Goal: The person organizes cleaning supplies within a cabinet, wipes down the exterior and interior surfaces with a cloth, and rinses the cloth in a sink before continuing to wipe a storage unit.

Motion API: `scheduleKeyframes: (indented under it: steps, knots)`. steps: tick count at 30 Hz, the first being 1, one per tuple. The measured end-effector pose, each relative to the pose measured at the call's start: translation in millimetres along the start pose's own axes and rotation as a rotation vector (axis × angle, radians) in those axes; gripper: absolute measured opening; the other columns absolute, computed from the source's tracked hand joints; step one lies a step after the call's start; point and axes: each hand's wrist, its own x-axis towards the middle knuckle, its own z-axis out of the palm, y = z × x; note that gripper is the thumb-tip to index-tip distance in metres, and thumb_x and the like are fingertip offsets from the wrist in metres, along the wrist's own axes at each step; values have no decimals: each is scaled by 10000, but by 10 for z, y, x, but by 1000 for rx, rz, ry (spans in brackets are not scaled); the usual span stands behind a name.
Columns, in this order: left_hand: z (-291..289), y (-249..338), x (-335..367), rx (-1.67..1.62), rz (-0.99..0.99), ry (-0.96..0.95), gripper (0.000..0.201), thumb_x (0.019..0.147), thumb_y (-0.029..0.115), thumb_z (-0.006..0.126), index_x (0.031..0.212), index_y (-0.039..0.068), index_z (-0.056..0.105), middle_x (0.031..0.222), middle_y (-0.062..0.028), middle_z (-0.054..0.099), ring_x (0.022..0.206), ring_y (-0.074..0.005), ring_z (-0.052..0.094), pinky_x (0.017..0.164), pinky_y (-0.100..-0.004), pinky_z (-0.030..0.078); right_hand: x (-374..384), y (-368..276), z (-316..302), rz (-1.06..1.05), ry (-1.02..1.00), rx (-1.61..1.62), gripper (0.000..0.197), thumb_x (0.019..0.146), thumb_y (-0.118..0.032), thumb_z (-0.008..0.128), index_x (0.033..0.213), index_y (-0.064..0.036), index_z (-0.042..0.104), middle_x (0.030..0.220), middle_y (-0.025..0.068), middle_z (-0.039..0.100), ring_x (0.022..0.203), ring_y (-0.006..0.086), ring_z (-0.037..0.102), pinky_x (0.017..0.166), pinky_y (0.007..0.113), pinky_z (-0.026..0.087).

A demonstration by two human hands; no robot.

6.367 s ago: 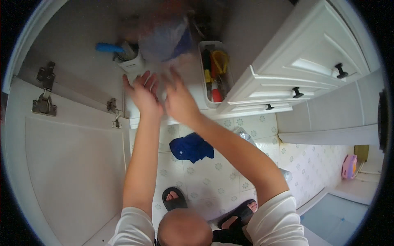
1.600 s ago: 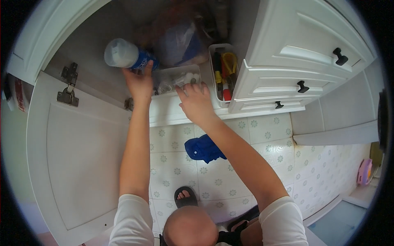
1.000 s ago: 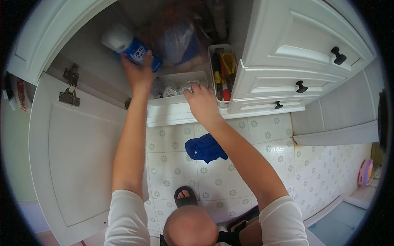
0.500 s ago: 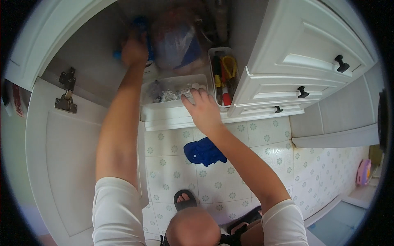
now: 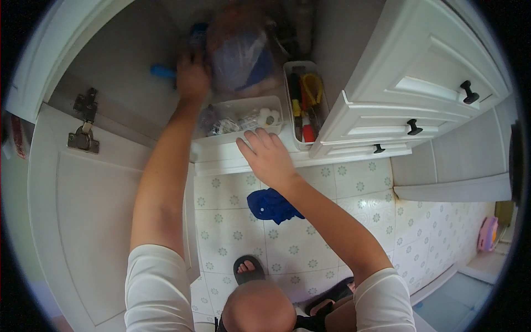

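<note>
My left hand (image 5: 192, 80) reaches into the dim cabinet, in front of a blue container (image 5: 198, 34) whose top shows beyond the fingers. The fingers are dark and blurred, so whether they grip it is unclear. Left of this hand lies a blue handle-like thing (image 5: 162, 71). My right hand (image 5: 269, 160) hovers by the front wall of a white bin (image 5: 213, 139), fingers spread and holding nothing. Clear plastic-wrapped bits (image 5: 227, 126) and small white round pieces (image 5: 268, 117) fill the bin.
A plastic bag with blue contents (image 5: 243, 61) stands behind the bin. To its right a narrow white bin (image 5: 300, 145) holds tools, among them a yellow-handled one (image 5: 312, 88). An open cabinet door (image 5: 99, 221) flanks my left arm; white drawers (image 5: 387, 119) stand right. Blue cloth (image 5: 274, 205) lies on the tiles.
My left hand has shifted right, over the blue container, uncovering more of the blue handle-like thing. My right hand has drawn back slightly from the bin, exposing the white round pieces.
</note>
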Motion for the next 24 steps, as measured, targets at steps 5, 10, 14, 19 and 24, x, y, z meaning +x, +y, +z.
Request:
scheduleKeyframes:
  steps: [5,10,14,19,24]
  knots:
    - [138,-297,-16,78,91,19,547,907,250,614,1411,64,514,1386,-263,508,1188,-451,538,1035,-491,455,77,-74,36,2,33,2,507,790,-59,597,1297,-39,596,1318,95,555,1209,302,512,904,377,461]
    - [-159,55,-81,-182,-76,147,508,919,216,591,1398,58,529,1436,-258,464,1215,-446,523,1043,-497,432,21,64,-147,13,-22,160,532,780,-24,596,1310,-67,600,1361,103,544,1264,326,491,987,416,447]
    - [-788,852,-584,-557,-367,297,485,889,138,621,1361,51,549,1423,-240,466,1247,-421,483,1044,-468,405,-224,139,-395,17,-58,198,435,821,-47,592,1252,-70,641,1322,103,573,1228,324,530,987,419,459]
    - [-1215,1345,-1686,-867,-859,14,561,843,175,716,1378,123,556,1463,-216,382,1257,-389,443,1061,-423,377,-816,203,-624,-138,-171,292,416,764,-60,652,1179,-90,664,1265,123,597,1197,326,557,984,445,468]
    - [-1100,1349,-1734,-324,-244,-42,582,804,312,780,1345,208,592,1408,-161,418,1279,-437,380,1065,-506,365,-1133,247,-584,-161,-300,258,345,754,-78,667,1099,-88,674,1227,110,603,1165,302,570,974,422,476]
